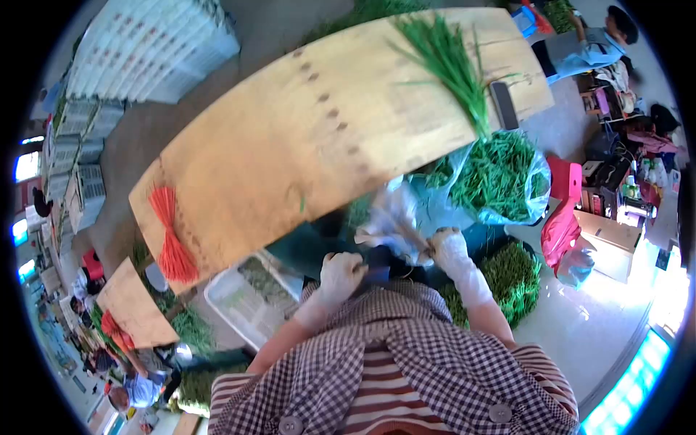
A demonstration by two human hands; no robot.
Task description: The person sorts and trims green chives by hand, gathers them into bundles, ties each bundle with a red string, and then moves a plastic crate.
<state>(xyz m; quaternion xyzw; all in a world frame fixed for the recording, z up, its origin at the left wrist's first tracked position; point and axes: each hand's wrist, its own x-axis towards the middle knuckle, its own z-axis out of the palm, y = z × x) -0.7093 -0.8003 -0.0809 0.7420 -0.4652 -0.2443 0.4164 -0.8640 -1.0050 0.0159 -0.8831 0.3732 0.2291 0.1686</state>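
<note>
Both my hands wear white gloves and are held near my waist, apart from each other. My left hand (339, 277) is closed, with a dark, blurred item at its fingers that I cannot make out. My right hand (451, 252) is closed too, at the edge of a pale, crumpled thing (395, 221) smeared by motion, perhaps cloth or plastic. Beyond it, a clear plastic bag (536, 196) holds cut green stalks (493, 177). A bundle of long green stalks (453, 69) lies on the wooden table (254, 145), beside a dark phone (504, 105).
Red ties (170, 235) lie at the table's left end. A white tray (243, 301) is below it, and packed greens (511, 283) sit at my right. White crates (148, 51) stand at the upper left. Other people (134, 388) (594, 54) are at the sides.
</note>
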